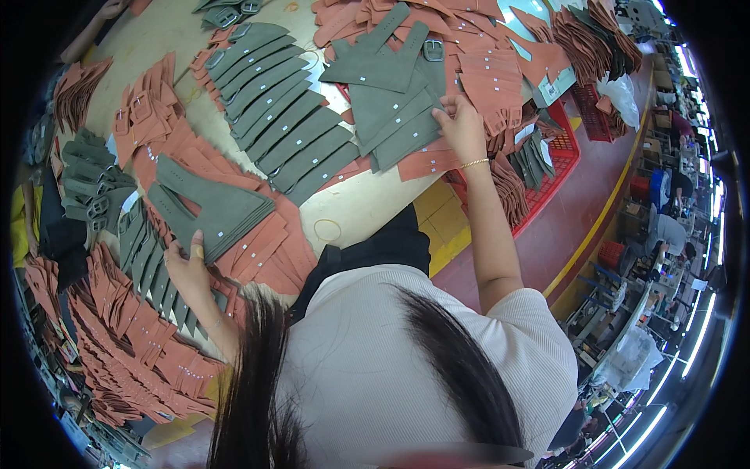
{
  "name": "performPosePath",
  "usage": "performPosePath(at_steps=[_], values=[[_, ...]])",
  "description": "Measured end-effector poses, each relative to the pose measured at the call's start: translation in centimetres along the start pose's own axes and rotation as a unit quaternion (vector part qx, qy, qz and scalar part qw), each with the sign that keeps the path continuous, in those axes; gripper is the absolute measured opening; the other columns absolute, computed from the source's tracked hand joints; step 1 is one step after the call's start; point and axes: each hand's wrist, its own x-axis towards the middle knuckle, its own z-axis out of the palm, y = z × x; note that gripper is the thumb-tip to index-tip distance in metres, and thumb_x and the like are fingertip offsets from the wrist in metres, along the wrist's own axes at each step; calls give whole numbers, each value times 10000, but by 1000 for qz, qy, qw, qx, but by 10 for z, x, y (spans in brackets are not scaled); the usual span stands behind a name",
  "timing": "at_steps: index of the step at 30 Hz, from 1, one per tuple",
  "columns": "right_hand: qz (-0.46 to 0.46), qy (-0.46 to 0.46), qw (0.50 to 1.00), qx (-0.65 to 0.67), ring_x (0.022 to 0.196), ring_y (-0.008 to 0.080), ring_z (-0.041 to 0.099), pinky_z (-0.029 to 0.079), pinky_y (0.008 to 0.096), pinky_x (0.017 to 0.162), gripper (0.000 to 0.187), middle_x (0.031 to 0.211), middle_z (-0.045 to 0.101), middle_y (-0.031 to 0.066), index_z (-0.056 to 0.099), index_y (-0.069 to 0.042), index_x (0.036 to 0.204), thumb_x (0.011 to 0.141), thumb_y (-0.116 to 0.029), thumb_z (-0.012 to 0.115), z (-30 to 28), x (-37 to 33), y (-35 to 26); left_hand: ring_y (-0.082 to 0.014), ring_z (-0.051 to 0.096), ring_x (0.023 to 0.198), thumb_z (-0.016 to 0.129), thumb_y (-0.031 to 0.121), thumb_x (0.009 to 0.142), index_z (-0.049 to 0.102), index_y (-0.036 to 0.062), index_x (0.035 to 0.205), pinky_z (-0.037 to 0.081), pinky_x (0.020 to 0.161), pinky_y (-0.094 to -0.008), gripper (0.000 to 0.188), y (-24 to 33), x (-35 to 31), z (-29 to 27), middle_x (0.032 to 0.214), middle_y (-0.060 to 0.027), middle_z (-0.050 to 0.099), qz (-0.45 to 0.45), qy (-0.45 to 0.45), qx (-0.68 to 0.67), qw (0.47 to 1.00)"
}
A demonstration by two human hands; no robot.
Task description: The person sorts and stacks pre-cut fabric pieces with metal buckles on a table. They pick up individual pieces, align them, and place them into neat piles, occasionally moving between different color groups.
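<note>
My left hand (189, 264) grips the near edge of a neat stack of grey-green strapped leather pieces (230, 215), thumb on top and the other fingers partly hidden. Farther right, my right hand (462, 127) has its thumb and forefinger closed at the edge of some spread grey-green leather pieces (398, 117); how many it pinches I cannot tell. One piece with two straps and a buckle lies over that pile. Between my hands runs an overlapping row of grey-green pieces (285, 117), each with a small white label.
Rust-orange leather pieces (269, 254) lie under the left stack, with more piled along the far side and lower left. A rubber band (327, 230) rests on the pale table (355, 207). Red crates (558, 168) stand right of the table. Another person's arm (82, 39) shows top left.
</note>
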Motion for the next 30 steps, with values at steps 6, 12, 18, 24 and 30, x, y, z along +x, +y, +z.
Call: performPosePath(at_steps=[6,12,18,24,30], values=[[50,-46,980,186,646,151,685,566,260,538,242,836,702,107,655,67,1024,850,-96,694,12,32,-5,-251,453,763,761,357,814,563,-124,926,415,730,-362,532,-5,0,3,835,-119,474,1,12,-22,1000],[25,-46,987,149,685,166,697,570,268,562,247,864,697,114,644,80,1014,893,-135,652,14,42,-15,-251,450,767,763,345,817,560,-129,930,411,738,-358,528,-7,0,4,836,-121,472,-10,7,-23,1000],[145,-81,942,290,784,186,704,573,266,656,288,937,683,130,578,55,1148,965,-166,554,-13,19,-1,-247,439,758,758,334,825,565,-120,918,404,725,-361,501,-8,2,3,829,-117,468,-22,-14,-43,999],[112,-111,944,291,952,206,685,561,290,789,279,934,669,116,542,57,1182,970,-124,530,-15,7,-15,-250,447,760,754,333,829,572,-117,918,409,723,-364,494,-5,4,2,841,-122,488,-3,-18,-45,999],[173,-77,842,506,950,211,678,555,283,760,390,877,641,101,408,50,1285,944,-81,542,-6,13,-29,-261,456,764,744,339,839,577,-102,961,413,740,-373,488,-7,-1,4,841,-133,493,-21,-6,-43,999]])
